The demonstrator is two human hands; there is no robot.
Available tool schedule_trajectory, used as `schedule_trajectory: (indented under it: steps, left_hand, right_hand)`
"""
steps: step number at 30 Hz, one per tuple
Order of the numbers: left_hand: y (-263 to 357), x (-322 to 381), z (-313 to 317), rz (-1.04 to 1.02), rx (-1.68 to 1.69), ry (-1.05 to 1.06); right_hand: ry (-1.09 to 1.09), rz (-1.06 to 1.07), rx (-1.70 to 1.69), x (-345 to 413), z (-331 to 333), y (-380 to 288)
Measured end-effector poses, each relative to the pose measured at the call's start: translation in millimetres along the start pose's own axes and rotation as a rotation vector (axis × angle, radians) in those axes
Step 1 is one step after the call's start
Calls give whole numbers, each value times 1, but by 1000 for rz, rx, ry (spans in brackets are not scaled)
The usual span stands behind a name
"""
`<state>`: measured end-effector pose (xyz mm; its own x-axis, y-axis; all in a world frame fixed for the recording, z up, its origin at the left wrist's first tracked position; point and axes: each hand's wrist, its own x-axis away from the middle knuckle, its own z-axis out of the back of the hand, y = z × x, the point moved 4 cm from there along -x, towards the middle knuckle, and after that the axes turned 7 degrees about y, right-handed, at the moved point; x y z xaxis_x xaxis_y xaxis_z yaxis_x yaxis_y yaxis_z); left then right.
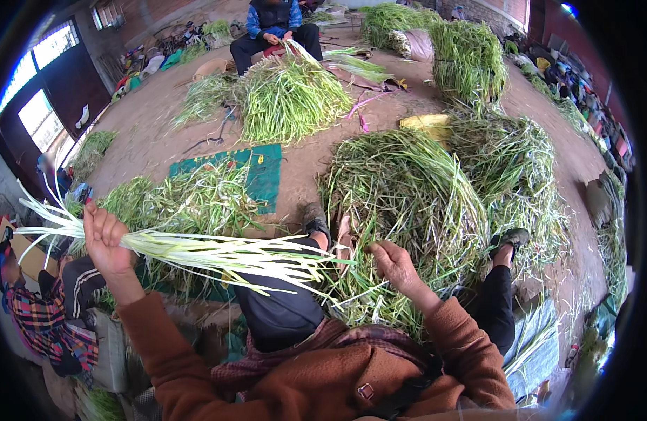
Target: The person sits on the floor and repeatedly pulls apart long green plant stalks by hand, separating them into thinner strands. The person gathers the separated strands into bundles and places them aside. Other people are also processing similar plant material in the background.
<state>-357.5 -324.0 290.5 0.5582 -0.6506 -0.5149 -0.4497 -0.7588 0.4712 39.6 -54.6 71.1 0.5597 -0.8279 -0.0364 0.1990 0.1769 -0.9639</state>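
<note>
My left hand (106, 237) is raised at the left and closed around a bunch of long pale green and white stalks (234, 258). White strands stick out beyond the fist to the left, and the greener ends stretch right across my knee. My right hand (394, 263) is near those ends, over a large heap of green and dry leafy stalks (413, 194) between my legs. Its fingers are bent together; whether they pinch a leaf cannot be told. A smaller pile of green leaves (202, 194) lies on a green sheet (265, 173) beyond the bunch.
A person (276, 26) sits at the top behind a stalk heap (292, 100). Another person in checked clothing (39, 310) sits close at the left. Tied stalks (468, 63) stand at the upper right. A further heap (523, 179) and a pale wrapped bundle (536, 347) are at my right.
</note>
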Motion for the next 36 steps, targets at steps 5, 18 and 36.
schedule_trajectory:
  steps: [5,18,36]
  left_hand:
    - [0,-2,-1,22,23,-17]
    - [-4,-1,-17,88,119,-74]
    - [-50,10,-62,-26,-87,-27]
  right_hand:
    - [-198,322,-136,3,-43,-66]
    - [-283,313,-160,0,-50,-71]
    - [-594,46,-1353,3,-73,-157]
